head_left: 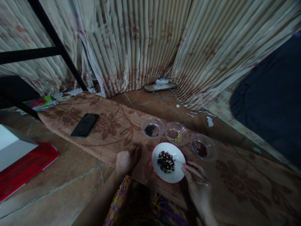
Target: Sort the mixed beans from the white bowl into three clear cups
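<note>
My right hand pinches thin metal tweezers, their tips inside a white bowl with a red rim. Mixed dark, reddish and yellowish beans lie in the bowl. Behind it stand three clear plastic cups: one cup with black beans, a middle cup with yellow beans, and a right-hand cup with dark red beans. Left of the bowl, my left hand rests closed on the cloth at the near edge, with nothing seen in it. Whether the tips grip a bean is too small to tell.
A brown floral cloth covers the long narrow table. A black phone lies on its left part. Beyond are a skateboard on the tiled floor and striped curtains. A red-and-white box sits at left, a dark rounded shape at right.
</note>
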A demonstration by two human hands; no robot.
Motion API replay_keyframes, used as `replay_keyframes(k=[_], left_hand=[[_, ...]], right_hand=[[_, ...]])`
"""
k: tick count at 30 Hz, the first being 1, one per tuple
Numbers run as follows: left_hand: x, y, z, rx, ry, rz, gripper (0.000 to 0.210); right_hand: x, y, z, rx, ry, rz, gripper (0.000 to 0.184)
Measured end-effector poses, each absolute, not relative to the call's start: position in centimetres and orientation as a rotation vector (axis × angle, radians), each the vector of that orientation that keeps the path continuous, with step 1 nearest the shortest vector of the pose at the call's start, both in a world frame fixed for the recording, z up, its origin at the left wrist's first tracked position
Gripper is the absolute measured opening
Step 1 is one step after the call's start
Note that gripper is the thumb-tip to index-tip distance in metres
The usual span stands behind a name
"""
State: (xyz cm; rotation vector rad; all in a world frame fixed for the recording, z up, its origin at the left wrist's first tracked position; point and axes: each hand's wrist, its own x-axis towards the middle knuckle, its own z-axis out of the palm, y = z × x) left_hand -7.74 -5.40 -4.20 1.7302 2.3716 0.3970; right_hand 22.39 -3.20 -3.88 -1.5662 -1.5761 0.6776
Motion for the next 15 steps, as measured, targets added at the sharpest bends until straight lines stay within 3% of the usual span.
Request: replay_keyframes(k=[6, 15], left_hand=[[-7.8, -5.4, -4.3, 1.728, 2.371, 0.431, 0.034], [-7.7, -5.3, -3.7, 1.697, 2.397, 0.370, 0.035]], right_hand=[[22.3, -3.2, -1.5, -1.541, -1.525, 0.597, 0.032], [28.0, 2.0, 1.8, -1.479, -1.380, 0.178, 0.040]])
